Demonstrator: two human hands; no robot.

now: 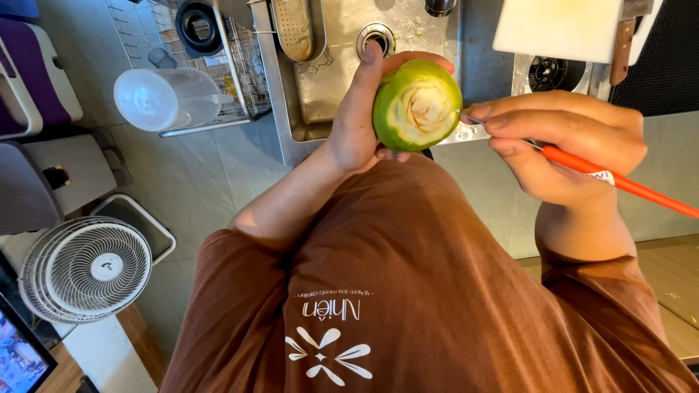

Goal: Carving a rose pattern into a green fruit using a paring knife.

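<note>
While my left hand (354,124) wraps its fingers around the green fruit (416,105) above the steel sink (320,87), I see a rose shape cut into its pale flesh. At three o'clock from it, my right hand (564,142) pinches an orange-handled carving tool (619,182), tip touching the fruit. A white label bands the handle; white lettering and a petal emblem mark my brown shirt (408,291).
</note>
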